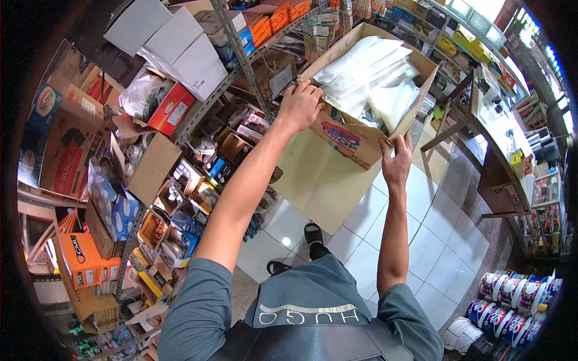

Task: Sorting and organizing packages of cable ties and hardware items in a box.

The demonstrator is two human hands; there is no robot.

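Observation:
An open cardboard box (345, 137) with a printed front stands before me, its near wall partly bent outwards. Clear plastic packets or bags (365, 74) fill its inside. At the near left corner my left hand (300, 106) has its fingers closed over the rim. My right hand (397, 155) pinches the near right corner between thumb and fingers. Below the box spreads a pale yellow sheet or panel (325, 176); what bears the box is hidden.
Metal shelving (244, 58) crowded with boxes and small goods runs along the left. A wooden desk (501, 180) stands at the right, with paint pails (505, 320) at the lower right. White floor tiles (424, 234) lie between, near my feet.

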